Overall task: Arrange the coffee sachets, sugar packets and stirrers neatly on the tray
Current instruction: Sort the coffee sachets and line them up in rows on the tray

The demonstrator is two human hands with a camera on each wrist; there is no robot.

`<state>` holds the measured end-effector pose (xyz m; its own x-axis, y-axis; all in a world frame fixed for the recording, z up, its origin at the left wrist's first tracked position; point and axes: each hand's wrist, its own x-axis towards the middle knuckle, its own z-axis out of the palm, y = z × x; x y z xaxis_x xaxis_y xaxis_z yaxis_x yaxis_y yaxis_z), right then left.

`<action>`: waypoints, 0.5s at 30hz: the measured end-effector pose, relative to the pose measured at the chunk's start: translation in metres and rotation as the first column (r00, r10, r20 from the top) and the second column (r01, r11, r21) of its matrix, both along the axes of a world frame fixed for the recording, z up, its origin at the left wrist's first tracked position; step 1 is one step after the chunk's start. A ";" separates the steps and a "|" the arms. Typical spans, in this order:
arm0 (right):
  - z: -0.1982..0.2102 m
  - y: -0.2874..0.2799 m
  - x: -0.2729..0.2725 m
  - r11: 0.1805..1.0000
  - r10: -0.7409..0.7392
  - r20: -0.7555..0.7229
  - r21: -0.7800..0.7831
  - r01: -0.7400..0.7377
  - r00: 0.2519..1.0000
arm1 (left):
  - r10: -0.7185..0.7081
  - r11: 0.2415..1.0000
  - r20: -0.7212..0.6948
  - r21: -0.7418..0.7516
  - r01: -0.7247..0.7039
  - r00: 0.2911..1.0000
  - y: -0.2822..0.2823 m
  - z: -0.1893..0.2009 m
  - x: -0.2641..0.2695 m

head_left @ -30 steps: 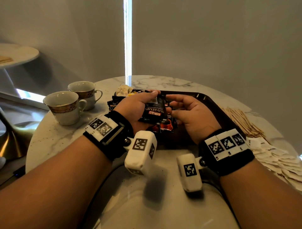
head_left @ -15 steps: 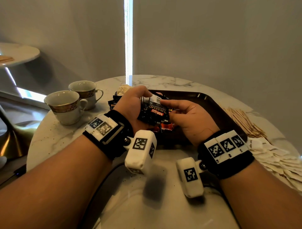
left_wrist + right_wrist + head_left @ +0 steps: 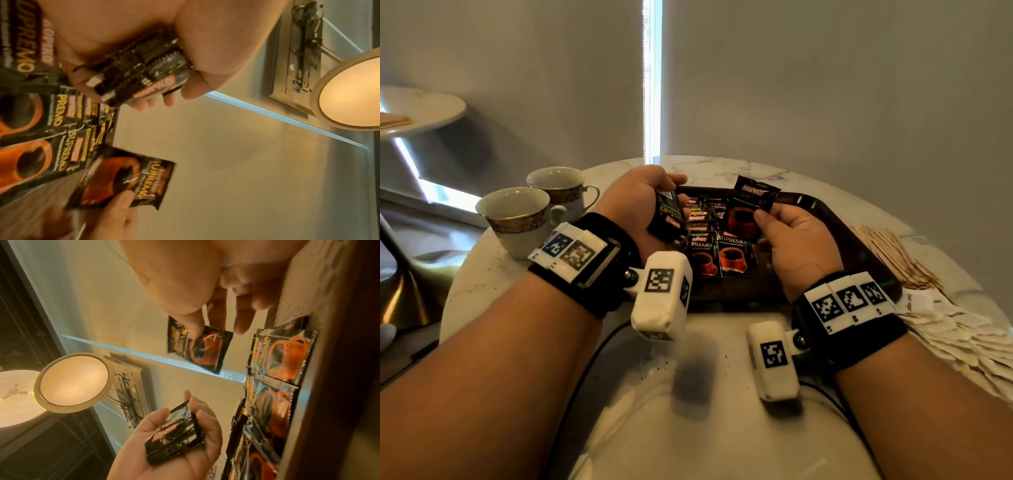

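From the head view, the left hand (image 3: 645,202), at upper centre, is curled round a small stack of coffee sachets (image 3: 668,219). The right hand (image 3: 796,245) pinches one single sachet (image 3: 751,209) by its lower edge, upright above the dark tray (image 3: 859,246). On the tray's left part, several more laid sachets (image 3: 717,253) lie in overlapping rows. The stirrers (image 3: 893,253) lie in a heap on the table at the right edge, off the tray, and the sugar packets (image 3: 962,329) are spread below them, also off it. Two cups (image 3: 517,219) stand at the left.

In the left wrist view, the fingers (image 3: 156,101) wrap the stack at upper centre, the rows show at the left edge, and the single sachet sits at the bottom, held by the other hand's thumb.

In the right wrist view, thumb and fingers grip the single sachet at centre; the rows run down the right side.

The coffee seems partly set out; sugar and stirrers are apparently still to go.
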<state>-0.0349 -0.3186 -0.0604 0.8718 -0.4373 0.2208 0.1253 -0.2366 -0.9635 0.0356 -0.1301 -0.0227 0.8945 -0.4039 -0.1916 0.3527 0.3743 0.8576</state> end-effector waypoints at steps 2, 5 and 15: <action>-0.002 0.001 0.003 0.999 0.001 -0.090 -0.039 -0.005 0.996 | 0.015 1.000 0.017 0.020 -0.015 1.000 0.004 0.002 0.002; 0.001 0.006 0.002 0.995 0.097 -0.209 0.002 -0.099 0.973 | 0.017 0.999 0.047 0.041 -0.019 0.999 0.009 0.005 0.003; 0.004 0.010 0.000 0.979 0.171 -0.364 -0.042 -0.199 0.916 | 0.026 0.998 0.058 0.057 -0.029 0.998 0.013 0.009 0.004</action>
